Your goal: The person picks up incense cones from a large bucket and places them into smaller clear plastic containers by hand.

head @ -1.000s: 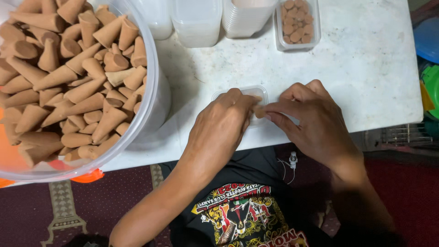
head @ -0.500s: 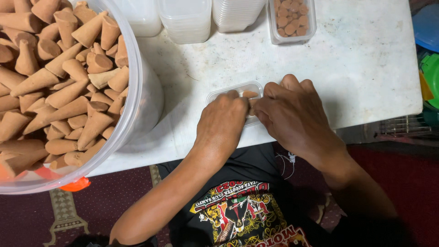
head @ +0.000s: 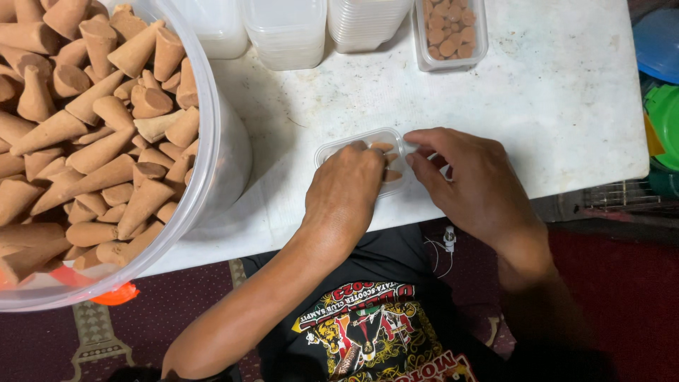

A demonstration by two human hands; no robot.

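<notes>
A small clear plastic tub sits near the white table's front edge, brown incense cones visible inside. The left hand covers its near side, fingers curled into it; what they pinch cannot be told. The right hand, at three o'clock, touches its rim with narrowly parted fingers. At nine o'clock, a large bucket of cones; at twelve, stacked empty tubs and a filled tub.
</notes>
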